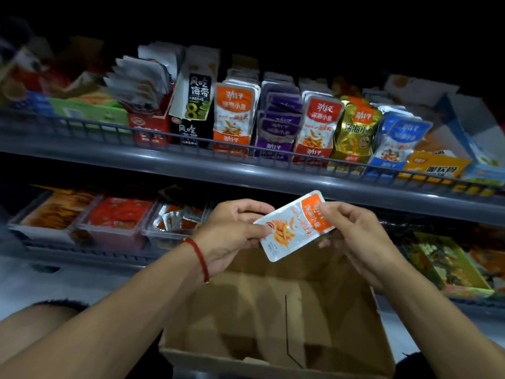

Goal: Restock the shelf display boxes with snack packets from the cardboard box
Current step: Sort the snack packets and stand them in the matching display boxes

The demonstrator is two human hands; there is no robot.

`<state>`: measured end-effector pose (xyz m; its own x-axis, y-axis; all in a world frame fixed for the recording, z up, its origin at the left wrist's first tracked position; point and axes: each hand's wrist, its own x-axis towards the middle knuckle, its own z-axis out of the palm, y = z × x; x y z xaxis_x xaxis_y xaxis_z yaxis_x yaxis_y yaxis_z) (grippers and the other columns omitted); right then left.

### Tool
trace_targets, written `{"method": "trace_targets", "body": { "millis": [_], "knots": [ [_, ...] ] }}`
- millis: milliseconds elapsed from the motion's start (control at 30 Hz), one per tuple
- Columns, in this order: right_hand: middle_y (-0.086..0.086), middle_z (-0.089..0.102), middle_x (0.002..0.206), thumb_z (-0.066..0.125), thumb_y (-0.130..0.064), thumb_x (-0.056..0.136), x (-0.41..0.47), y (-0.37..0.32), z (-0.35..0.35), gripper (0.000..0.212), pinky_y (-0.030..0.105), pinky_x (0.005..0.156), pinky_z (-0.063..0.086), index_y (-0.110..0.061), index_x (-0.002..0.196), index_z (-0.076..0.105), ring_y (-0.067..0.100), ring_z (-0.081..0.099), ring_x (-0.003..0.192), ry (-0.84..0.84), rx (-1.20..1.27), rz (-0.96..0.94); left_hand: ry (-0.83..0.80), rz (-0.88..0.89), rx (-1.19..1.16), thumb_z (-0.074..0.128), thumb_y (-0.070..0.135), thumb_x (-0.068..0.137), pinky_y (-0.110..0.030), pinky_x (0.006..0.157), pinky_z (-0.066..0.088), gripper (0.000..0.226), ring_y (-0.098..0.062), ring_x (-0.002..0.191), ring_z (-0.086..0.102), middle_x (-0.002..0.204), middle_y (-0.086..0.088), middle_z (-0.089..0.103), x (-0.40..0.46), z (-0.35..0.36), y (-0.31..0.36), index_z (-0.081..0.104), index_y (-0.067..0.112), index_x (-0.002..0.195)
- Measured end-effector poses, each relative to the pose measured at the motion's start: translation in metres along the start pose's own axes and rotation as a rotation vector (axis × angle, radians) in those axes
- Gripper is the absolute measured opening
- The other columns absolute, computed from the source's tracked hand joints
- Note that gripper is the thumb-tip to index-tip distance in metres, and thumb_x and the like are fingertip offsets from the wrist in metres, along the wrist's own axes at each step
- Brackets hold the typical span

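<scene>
Both hands hold one orange-and-silver snack packet in the air just above the open cardboard box. The left hand pinches the packet's lower silver end between thumb and fingers; a red cord bracelet circles that wrist. The right hand grips the packet's orange upper end, thumb on the printed face, fingers curled behind. The packet lies tilted, its orange end up and to the right.

The box sits directly below the packet, flaps open; its inside looks bare, though shadow hides the near corner. Above the box runs the upper shelf rail, and behind it stands a row of display boxes, among them an orange display box with matching packets upright inside. Left of the box, on the lower shelf, are clear trays of red snacks.
</scene>
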<state>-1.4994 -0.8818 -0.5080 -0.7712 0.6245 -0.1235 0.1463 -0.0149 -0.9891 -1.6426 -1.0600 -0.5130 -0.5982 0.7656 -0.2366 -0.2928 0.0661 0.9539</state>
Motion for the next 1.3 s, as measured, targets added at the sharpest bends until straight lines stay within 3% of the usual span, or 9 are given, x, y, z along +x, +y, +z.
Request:
{"method": "trace_targets", "body": {
  "millis": [133, 267, 333, 433, 500, 600, 733, 1033, 1300],
  "knots": [
    [0.013, 0.078, 0.096, 0.071, -0.013, 0.091, 0.005, -0.044, 0.018, 0.017, 0.024, 0.061, 0.059, -0.002, 0.104, 0.071, 0.028, 0.071, 0.087, -0.050, -0.116, -0.124, 0.062, 0.091, -0.130, 0.067, -0.008, 0.088, -0.033, 0.073, 0.062, 0.023, -0.025, 0.090, 0.075, 0.097, -0.015, 0.077, 0.001, -0.015, 0.018, 0.067, 0.006, 0.106],
    [-0.006, 0.075, 0.091, 0.074, -0.022, 0.092, 0.030, -0.104, 0.042, 0.005, 0.024, 0.068, 0.055, -0.019, 0.096, 0.072, 0.007, 0.070, 0.082, 0.096, -0.619, -0.607, 0.298, 0.186, -0.190, 0.067, 0.007, 0.093, -0.038, 0.084, 0.062, 0.013, -0.024, 0.095, 0.074, 0.102, -0.012, 0.076, 0.006, -0.034, 0.039, 0.069, 0.011, 0.105],
    [-0.014, 0.070, 0.089, 0.074, -0.029, 0.092, 0.045, -0.131, 0.058, 0.007, 0.020, 0.072, 0.048, -0.025, 0.098, 0.072, 0.001, 0.064, 0.081, 0.164, -0.760, -0.789, 0.357, 0.184, -0.211, 0.062, 0.008, 0.096, -0.038, 0.084, 0.061, 0.013, -0.024, 0.095, 0.074, 0.104, -0.012, 0.075, 0.007, -0.045, 0.045, 0.068, 0.013, 0.106],
    [-0.013, 0.066, 0.100, 0.070, -0.032, 0.096, 0.064, -0.160, 0.085, 0.019, 0.011, 0.075, 0.043, -0.020, 0.109, 0.073, 0.002, 0.058, 0.092, 0.230, -0.923, -0.935, 0.379, 0.165, -0.237, 0.061, 0.006, 0.095, -0.035, 0.076, 0.061, 0.014, -0.026, 0.090, 0.072, 0.107, -0.013, 0.074, 0.005, -0.055, 0.049, 0.068, 0.013, 0.106],
    [-0.005, 0.069, 0.108, 0.068, -0.032, 0.097, 0.077, -0.169, 0.099, 0.024, 0.017, 0.083, 0.047, -0.015, 0.115, 0.072, 0.006, 0.058, 0.099, 0.243, -0.991, -1.011, 0.372, 0.159, -0.252, 0.061, 0.005, 0.094, -0.033, 0.072, 0.060, 0.015, -0.026, 0.086, 0.071, 0.107, -0.014, 0.074, 0.004, -0.059, 0.050, 0.067, 0.013, 0.105],
    [0.005, 0.072, 0.116, 0.068, -0.032, 0.097, 0.091, -0.175, 0.114, 0.027, 0.040, 0.090, 0.057, -0.017, 0.120, 0.070, 0.019, 0.066, 0.106, 0.253, -1.097, -1.061, 0.374, 0.168, -0.240, 0.063, 0.004, 0.093, -0.032, 0.070, 0.059, 0.016, -0.025, 0.084, 0.071, 0.106, -0.013, 0.074, 0.004, -0.064, 0.050, 0.066, 0.013, 0.105],
    [0.012, 0.072, 0.112, 0.065, -0.031, 0.098, 0.096, -0.171, 0.128, 0.025, 0.053, 0.083, 0.056, -0.016, 0.118, 0.068, 0.034, 0.067, 0.103, 0.239, -1.331, -1.108, 0.367, 0.179, -0.231, 0.066, 0.005, 0.091, -0.031, 0.070, 0.058, 0.018, -0.024, 0.082, 0.072, 0.105, -0.012, 0.074, 0.003, -0.069, 0.049, 0.067, 0.014, 0.106],
    [0.014, 0.070, 0.117, 0.065, -0.030, 0.098, 0.098, -0.176, 0.134, 0.028, 0.050, 0.085, 0.057, -0.017, 0.123, 0.067, 0.035, 0.066, 0.106, 0.270, -1.433, -1.101, 0.385, 0.211, -0.150, 0.067, 0.006, 0.092, -0.026, 0.064, 0.057, 0.016, -0.016, 0.075, 0.070, 0.103, -0.012, 0.073, 0.007, -0.067, 0.048, 0.066, 0.017, 0.103],
    [0.010, 0.073, 0.108, 0.069, -0.034, 0.094, 0.109, -0.177, 0.144, 0.023, 0.053, 0.080, 0.058, -0.021, 0.114, 0.071, 0.033, 0.068, 0.102, 0.278, -1.378, -1.107, 0.440, 0.288, -0.014, 0.066, 0.008, 0.092, -0.033, 0.074, 0.061, 0.014, -0.019, 0.082, 0.071, 0.094, -0.008, 0.072, 0.017, -0.058, 0.046, 0.067, 0.020, 0.099]
  ]
}}
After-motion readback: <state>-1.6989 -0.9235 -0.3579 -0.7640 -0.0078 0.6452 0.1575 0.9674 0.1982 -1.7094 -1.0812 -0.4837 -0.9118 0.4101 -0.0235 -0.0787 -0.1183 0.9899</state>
